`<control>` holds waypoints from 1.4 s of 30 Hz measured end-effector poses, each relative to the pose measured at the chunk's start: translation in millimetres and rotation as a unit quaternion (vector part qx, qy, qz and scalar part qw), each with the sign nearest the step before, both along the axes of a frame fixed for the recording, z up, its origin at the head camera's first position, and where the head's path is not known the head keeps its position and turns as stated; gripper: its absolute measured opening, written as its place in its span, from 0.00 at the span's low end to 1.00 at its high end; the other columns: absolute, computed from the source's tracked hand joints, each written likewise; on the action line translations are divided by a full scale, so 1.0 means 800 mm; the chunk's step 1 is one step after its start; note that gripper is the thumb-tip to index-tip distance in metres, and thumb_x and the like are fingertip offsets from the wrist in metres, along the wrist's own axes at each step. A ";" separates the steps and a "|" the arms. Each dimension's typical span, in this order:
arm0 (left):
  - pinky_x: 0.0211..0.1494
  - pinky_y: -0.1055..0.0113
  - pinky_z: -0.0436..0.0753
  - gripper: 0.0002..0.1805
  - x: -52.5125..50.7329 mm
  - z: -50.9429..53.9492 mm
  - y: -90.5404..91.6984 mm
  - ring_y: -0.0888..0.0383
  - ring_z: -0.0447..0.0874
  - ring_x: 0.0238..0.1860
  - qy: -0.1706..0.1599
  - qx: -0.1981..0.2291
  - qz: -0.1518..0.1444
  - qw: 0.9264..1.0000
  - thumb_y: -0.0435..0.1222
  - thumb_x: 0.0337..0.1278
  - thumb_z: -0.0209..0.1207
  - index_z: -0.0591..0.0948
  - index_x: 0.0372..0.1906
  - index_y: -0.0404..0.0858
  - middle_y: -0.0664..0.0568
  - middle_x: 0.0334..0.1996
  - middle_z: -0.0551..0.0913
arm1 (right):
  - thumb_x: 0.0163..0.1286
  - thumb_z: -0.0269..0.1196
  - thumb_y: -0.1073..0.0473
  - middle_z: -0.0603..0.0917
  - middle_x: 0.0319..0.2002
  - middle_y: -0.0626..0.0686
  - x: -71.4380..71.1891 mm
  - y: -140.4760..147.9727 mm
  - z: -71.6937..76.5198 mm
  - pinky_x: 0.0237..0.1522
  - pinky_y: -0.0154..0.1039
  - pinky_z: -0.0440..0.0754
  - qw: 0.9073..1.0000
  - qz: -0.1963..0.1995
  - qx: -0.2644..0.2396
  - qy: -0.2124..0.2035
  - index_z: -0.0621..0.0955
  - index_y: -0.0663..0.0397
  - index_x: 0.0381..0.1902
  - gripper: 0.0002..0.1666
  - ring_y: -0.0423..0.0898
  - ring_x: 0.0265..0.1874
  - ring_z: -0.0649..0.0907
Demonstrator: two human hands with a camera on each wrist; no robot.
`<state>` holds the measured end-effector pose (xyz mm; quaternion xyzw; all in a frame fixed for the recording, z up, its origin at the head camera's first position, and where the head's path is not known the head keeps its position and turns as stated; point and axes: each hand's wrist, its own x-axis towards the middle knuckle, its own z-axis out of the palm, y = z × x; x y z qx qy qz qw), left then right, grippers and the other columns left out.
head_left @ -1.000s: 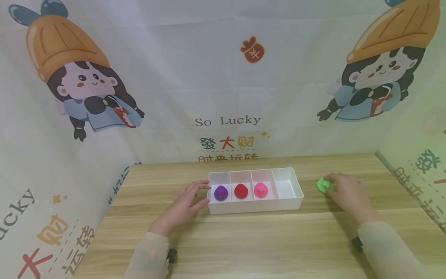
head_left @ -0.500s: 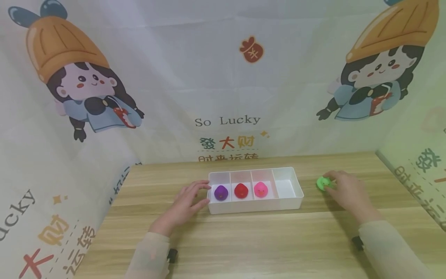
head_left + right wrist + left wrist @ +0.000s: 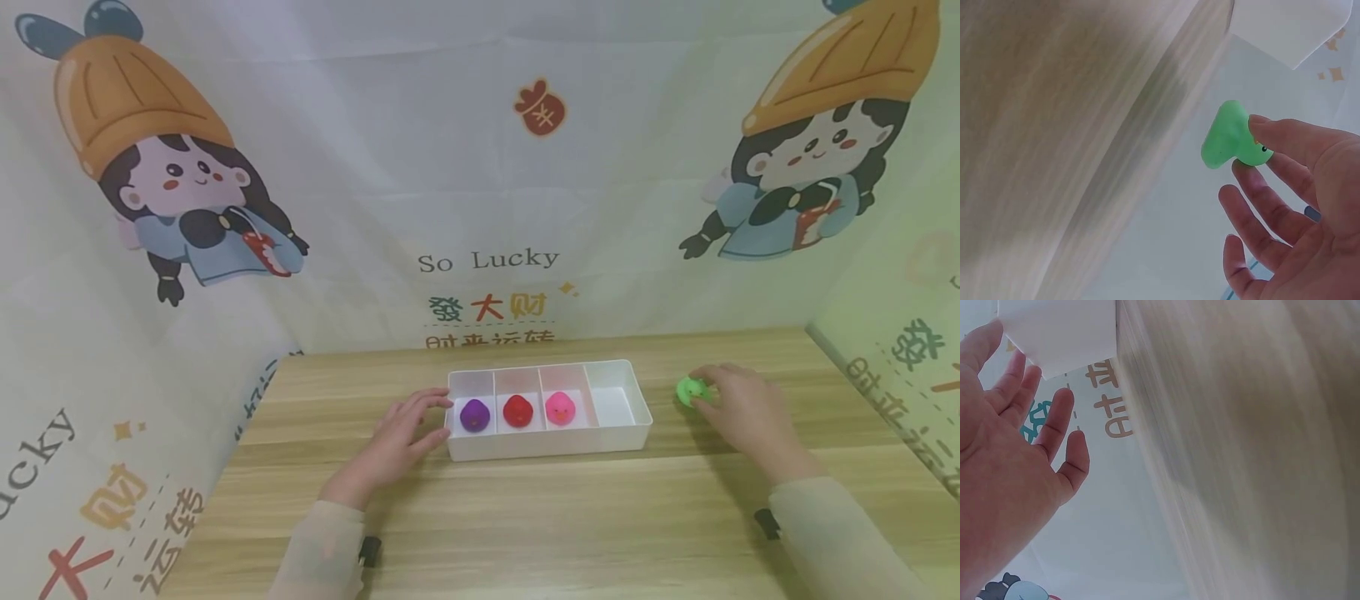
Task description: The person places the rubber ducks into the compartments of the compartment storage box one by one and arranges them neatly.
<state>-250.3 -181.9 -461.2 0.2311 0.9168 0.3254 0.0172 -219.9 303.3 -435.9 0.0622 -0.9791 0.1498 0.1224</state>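
Observation:
In the head view my right hand (image 3: 746,412) pinches a small green rubber duck (image 3: 690,392) between thumb and fingers, right of the white divided box (image 3: 551,443). The right wrist view shows the duck (image 3: 1227,134) raised off the wooden surface, the thumb on its head and the other fingers spread. My left hand (image 3: 405,433) is at the box's left end, its loosely bent fingertips touching or almost touching the wall. Inside the box, from left to right, sit a purple duck (image 3: 475,415), a red duck (image 3: 518,411) and a pink duck (image 3: 560,408), each in its own compartment.
The box stands on a wooden table (image 3: 525,525), with its rightmost compartment (image 3: 617,406) on the side of my right hand. A printed cloth (image 3: 360,167) hangs behind the table and along both sides.
My right hand has lifted the green duck slightly and shifted it a little to the left, toward the box. The left hand and the ducks in the box stay where they were.

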 end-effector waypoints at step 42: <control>0.74 0.35 0.59 0.23 0.000 0.001 0.002 0.42 0.65 0.71 0.000 0.002 0.003 1.000 0.43 0.72 0.61 0.74 0.67 0.47 0.51 0.78 0.67 | 0.65 0.72 0.57 0.86 0.53 0.65 0.012 -0.040 0.025 0.51 0.71 0.74 0.999 0.009 -0.009 0.049 0.84 0.55 0.55 0.22 0.69 0.53 0.83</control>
